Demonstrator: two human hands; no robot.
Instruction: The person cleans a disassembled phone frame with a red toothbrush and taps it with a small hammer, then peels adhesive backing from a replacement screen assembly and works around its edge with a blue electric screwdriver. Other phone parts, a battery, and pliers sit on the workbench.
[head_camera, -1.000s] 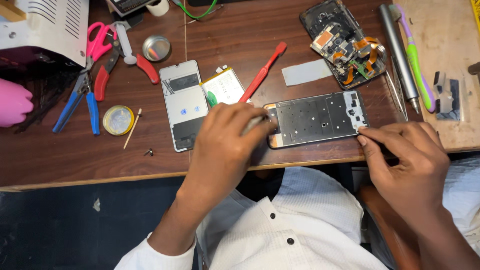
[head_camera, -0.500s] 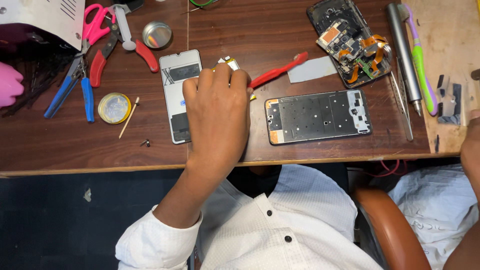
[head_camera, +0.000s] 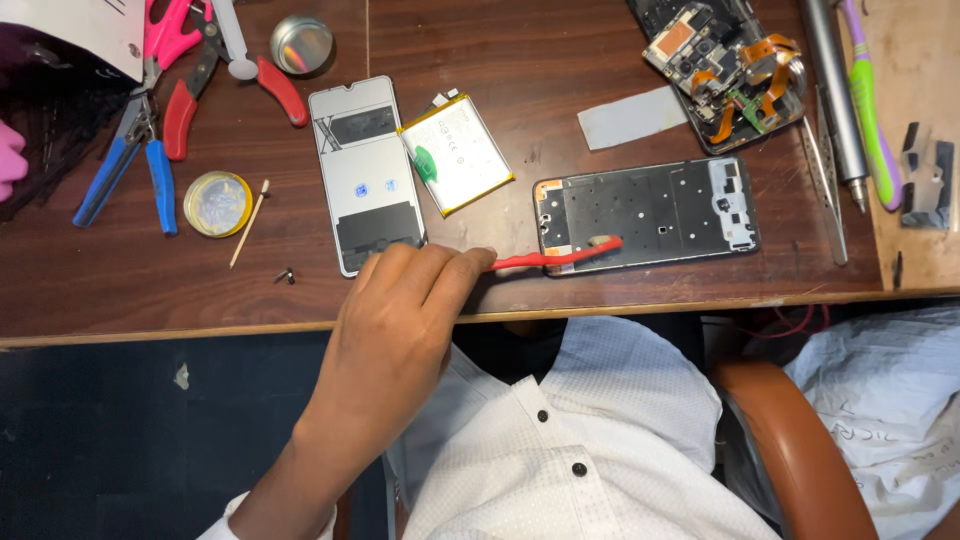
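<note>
Red pry tool (head_camera: 556, 259) pinched in left hand (head_camera: 400, 320), tip resting on phone frame (head_camera: 648, 215); keep blade flat. Right hand out of view.

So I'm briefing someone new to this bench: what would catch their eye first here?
Probably the left hand at the desk's front edge, holding a red brush whose head rests on the dark phone frame. Just behind lie a silver phone back and a battery, with red-handled pliers at the far left.
</note>
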